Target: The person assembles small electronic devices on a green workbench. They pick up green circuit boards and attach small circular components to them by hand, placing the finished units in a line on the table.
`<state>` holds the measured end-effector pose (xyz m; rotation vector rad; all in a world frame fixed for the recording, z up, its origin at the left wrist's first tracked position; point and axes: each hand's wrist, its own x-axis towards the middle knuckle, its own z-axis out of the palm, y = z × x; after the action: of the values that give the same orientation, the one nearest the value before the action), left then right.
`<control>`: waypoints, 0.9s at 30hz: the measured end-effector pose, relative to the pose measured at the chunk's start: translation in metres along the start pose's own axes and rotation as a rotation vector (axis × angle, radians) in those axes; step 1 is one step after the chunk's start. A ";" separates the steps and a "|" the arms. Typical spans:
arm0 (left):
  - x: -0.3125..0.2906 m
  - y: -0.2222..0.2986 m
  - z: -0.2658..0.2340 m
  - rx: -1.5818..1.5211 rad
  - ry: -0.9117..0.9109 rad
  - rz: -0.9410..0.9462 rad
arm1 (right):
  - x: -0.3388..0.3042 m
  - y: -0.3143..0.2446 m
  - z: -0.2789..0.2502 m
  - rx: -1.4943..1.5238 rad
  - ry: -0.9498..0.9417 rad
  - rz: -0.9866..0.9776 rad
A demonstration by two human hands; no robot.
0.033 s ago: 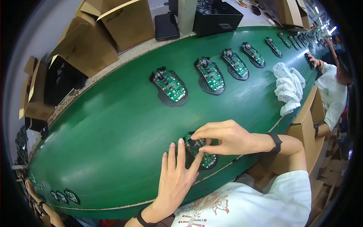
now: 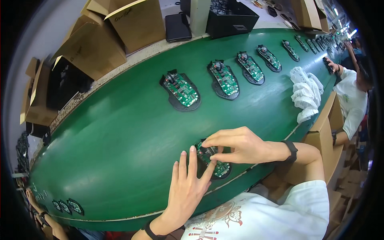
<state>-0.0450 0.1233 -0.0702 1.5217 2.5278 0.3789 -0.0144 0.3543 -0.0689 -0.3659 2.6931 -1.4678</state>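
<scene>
The left hand (image 2: 187,191) is lying flat, fingers spread wide, touching the green board (image 2: 213,159). The right hand (image 2: 236,145) is bending over it, fingertips pinching its top.

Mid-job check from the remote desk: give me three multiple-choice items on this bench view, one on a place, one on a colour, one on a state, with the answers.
1. Where does the crumpled white cloth lie?
A. on the right part of the belt, near its front edge
B. inside a cardboard box
C. under the left hand

2. What colour is the conveyor belt?
A. grey
B. green
C. blue

3. How does the left hand meet the black base with a green circuit board?
A. clenched in a fist
B. lifted clear of the belt
C. flat, fingers spread, thumb at the board's edge

Answers: 1 A, the cloth sits on the belt beside a cardboard flap. 2 B, the surface is green all along. 3 C, the palm lies flat while the right hand pinches the board's top.
</scene>
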 end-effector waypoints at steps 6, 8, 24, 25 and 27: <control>-0.001 -0.005 0.004 0.044 0.043 0.021 | 0.006 0.004 0.012 -0.205 0.090 -0.136; -0.001 -0.005 0.004 0.055 0.041 0.019 | 0.008 0.004 0.012 -0.231 0.100 -0.148; 0.002 -0.005 0.006 0.061 0.044 0.012 | 0.003 -0.004 0.015 -0.592 0.094 -0.273; 0.002 -0.006 0.007 0.073 0.052 0.008 | 0.002 -0.002 0.017 -0.620 0.102 -0.282; 0.003 -0.008 0.006 0.071 0.046 0.012 | 0.003 0.001 0.018 -0.591 0.111 -0.269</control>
<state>-0.0513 0.1238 -0.0782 1.5721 2.5947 0.3332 -0.0146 0.3391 -0.0792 -0.7121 3.2303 -0.7031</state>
